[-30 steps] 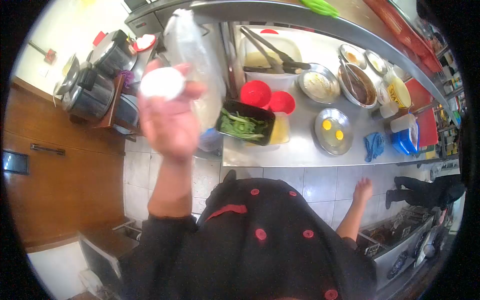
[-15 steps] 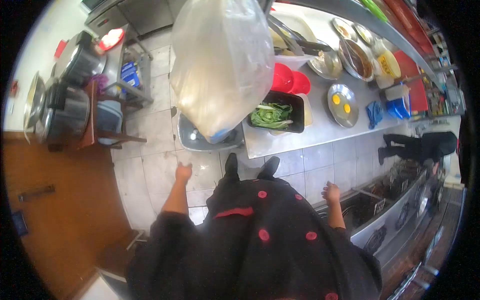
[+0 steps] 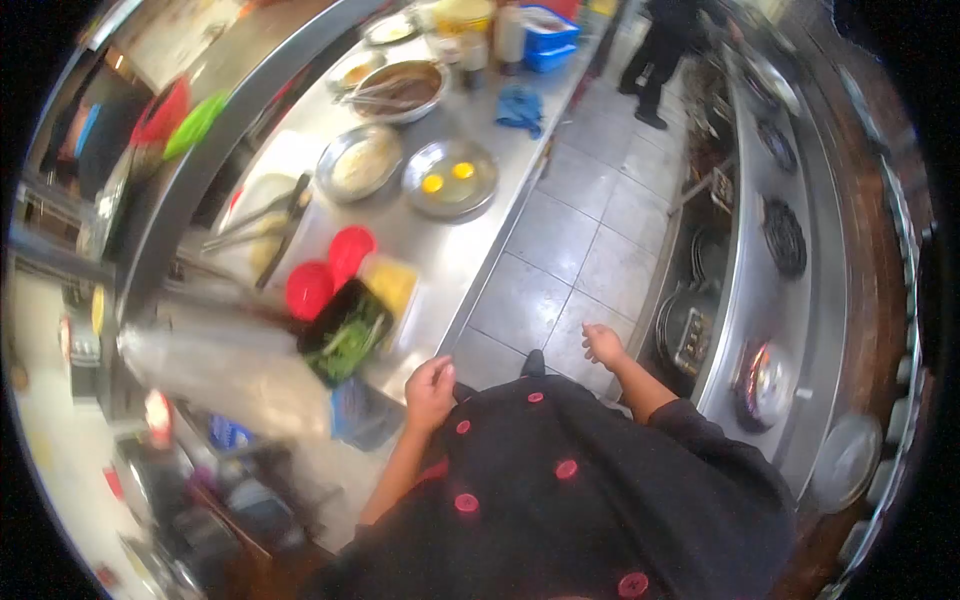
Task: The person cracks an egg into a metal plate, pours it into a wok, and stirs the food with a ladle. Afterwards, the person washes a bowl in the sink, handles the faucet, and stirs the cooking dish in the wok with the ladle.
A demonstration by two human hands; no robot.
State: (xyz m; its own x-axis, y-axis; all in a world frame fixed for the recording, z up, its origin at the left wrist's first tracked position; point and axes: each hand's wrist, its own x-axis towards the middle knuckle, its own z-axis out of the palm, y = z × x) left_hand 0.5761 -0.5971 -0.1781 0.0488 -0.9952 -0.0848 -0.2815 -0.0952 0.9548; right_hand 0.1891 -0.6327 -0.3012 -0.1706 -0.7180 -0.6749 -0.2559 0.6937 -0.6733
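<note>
left hand (image 3: pixel 430 393) hovering by table (image 3: pixel 440 295) corner, fingers resting curled together | black greens tray (image 3: pixel 338 302) sitting near, apart from fingertips | right hand (image 3: pixel 602 346) hanging, fingers slightly apart

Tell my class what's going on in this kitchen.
A person stands by a metal counter. The left hand is loosely curled near the counter's edge, and the right hand is over the floor; neither seems to hold anything. On the counter, yolks sit in a metal dish, and greens lie in a black tub beside red bowls. Another person is farther along the aisle.
</note>
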